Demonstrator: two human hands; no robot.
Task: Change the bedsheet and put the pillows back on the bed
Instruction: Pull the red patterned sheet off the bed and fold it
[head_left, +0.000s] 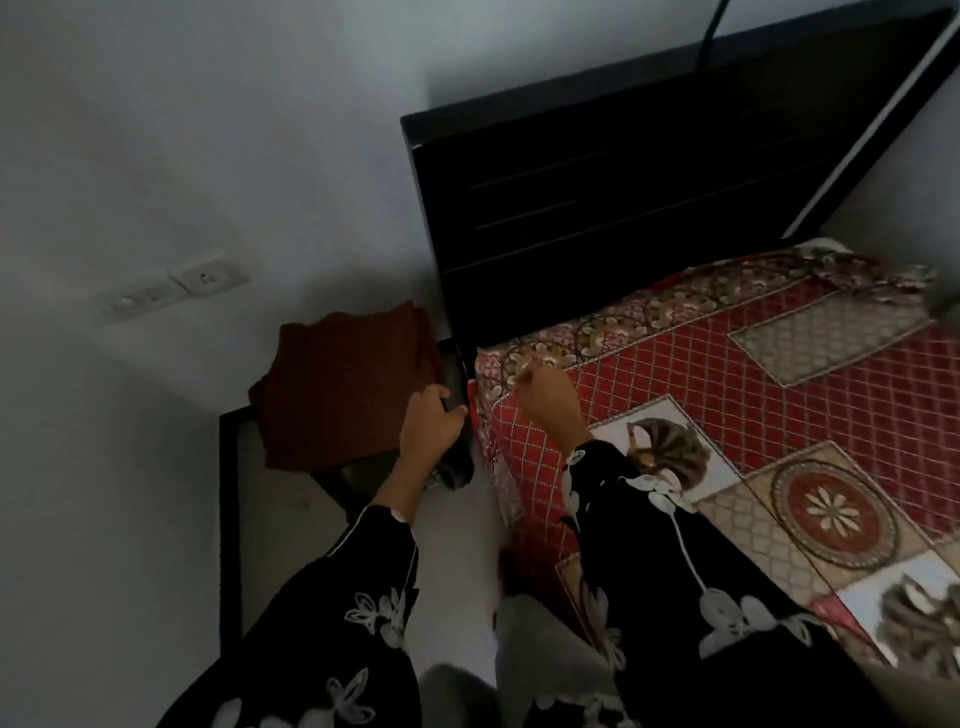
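Two hands: left hand (431, 422) grips dark panel (459, 376), right hand (550, 402) pinches bedsheet (727, 374).

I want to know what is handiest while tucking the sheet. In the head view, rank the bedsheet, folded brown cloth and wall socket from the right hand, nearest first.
1. The bedsheet: right under the right hand, at the bed's corner.
2. The folded brown cloth: to the left on the bedside table, beyond the left hand.
3. The wall socket: farthest left, on the wall.
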